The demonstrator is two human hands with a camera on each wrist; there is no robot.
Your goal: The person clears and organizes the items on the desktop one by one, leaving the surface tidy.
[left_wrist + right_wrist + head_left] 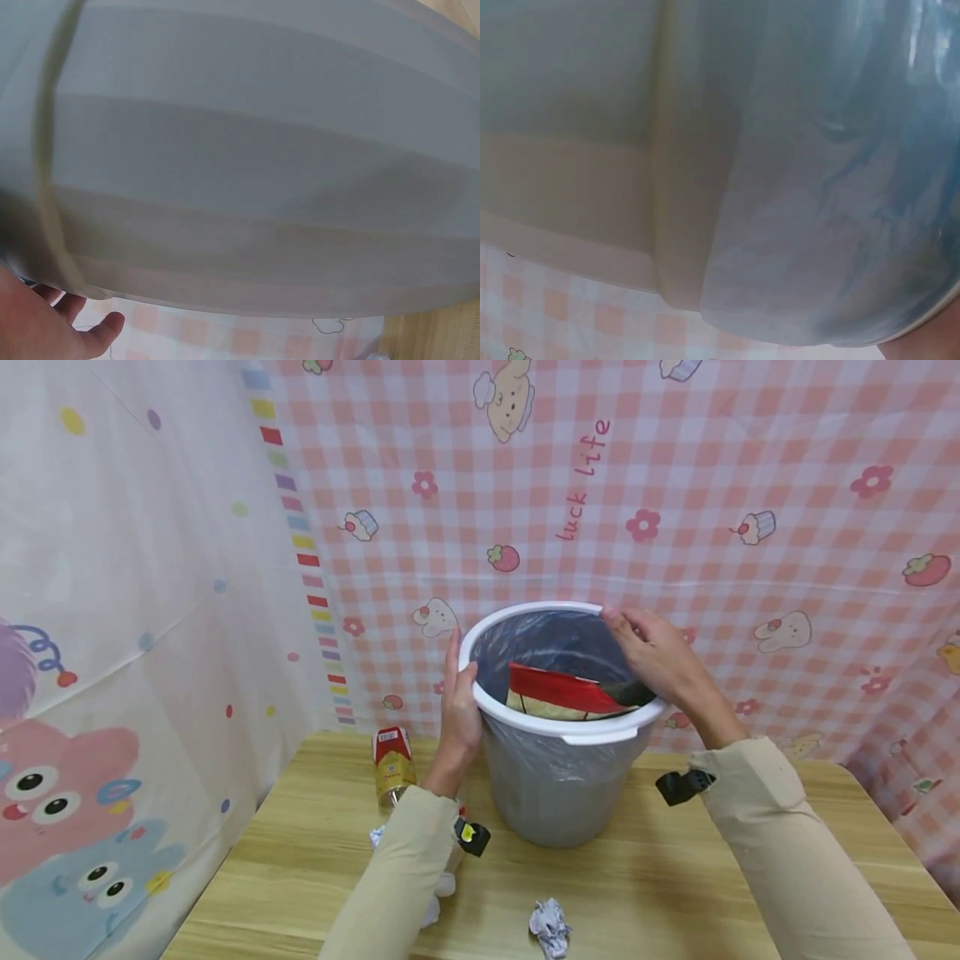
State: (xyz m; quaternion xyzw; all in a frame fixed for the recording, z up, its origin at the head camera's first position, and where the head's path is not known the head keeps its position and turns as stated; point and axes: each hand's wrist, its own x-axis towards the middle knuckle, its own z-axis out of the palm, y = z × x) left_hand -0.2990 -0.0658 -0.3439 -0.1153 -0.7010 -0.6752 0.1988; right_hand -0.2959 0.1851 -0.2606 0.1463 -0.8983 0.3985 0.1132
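A grey trash bin (558, 797) with a white rim leans slightly toward me, lined with a thin plastic bag (547, 639). Inside it lies a red and beige package (558, 689) with a dark part at its right end. My left hand (459, 714) grips the left side of the rim, thumb near and fingers stretched along the outside. At the right back of the rim, my right hand (663, 660) holds on with the thumb on top. The left wrist view is mostly the bin's ribbed wall (225, 165), and the right wrist view shows the bag folded over its outside (795, 247).
Left of the bin a red and gold can (393, 767) is on the wooden table (300, 843). A crumpled paper ball (551, 928) lies in front. White crumpled pieces (431, 910) are partly hidden by the left sleeve. A pink checked cloth (675, 452) hangs behind.
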